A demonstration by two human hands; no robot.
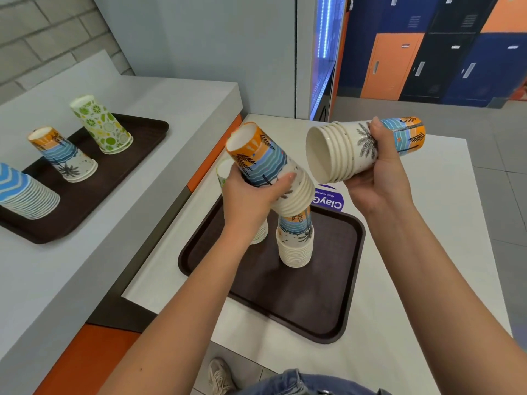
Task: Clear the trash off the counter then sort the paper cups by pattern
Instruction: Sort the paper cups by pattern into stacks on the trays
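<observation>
Both arms extended over the near tray (299,303). Left hand (251,192) wrapped around a beach-pattern stack (265,166), tilted, bases up-left, rims down-right just above the standing beach stack (296,240) on that tray. Right hand (376,172) grips a second beach stack (356,149), roughly horizontal, open rims facing left. The two held stacks are near each other, not touching. Far tray (94,189) on the left counter (159,89) holds lime stack (102,124), beach stack (62,153), blue-wave stack (22,192).
</observation>
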